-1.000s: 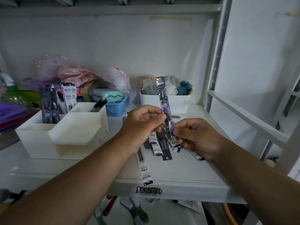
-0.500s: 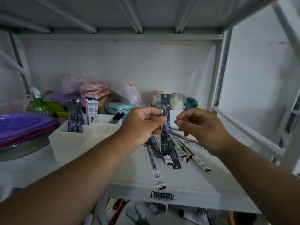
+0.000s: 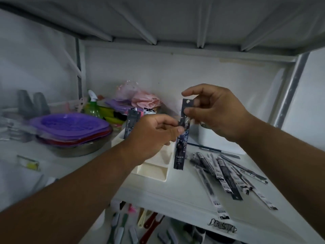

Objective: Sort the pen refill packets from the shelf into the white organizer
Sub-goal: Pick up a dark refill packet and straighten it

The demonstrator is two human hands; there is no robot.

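Since half a second ago the right hand (image 3: 216, 111) has risen and now pinches the top of the long dark pen refill packet (image 3: 182, 134), where earlier it hovered just beside it with nothing held. The view has also swung left, so the stack of purple plastic trays (image 3: 70, 125) sits further into the picture.

That packet hangs upright in the air above the white shelf (image 3: 175, 192), held by both hands. The right hand's thumb and fingers (image 3: 190, 113) are clenched on its upper end near the hang hole. The left hand (image 3: 154, 136) pinches it at mid-length between thumb and curled fingers. Its lower end hangs free, just in front of the right edge of the white plastic organizer (image 3: 154, 166).

The organizer stands on the shelf behind and under the left hand. Several dark and white refill packets (image 3: 131, 120) already stand upright in its back compartment. A loose pile of long refill packets (image 3: 228, 173), some dark and some white with barcodes, lies fanned on the shelf to the right of the organizer, well below the right hand.

Behind the trays stand a green spray bottle (image 3: 93, 106) and a pink gauzy bundle (image 3: 146, 101). A white tub (image 3: 216, 140) sits behind the right wrist.
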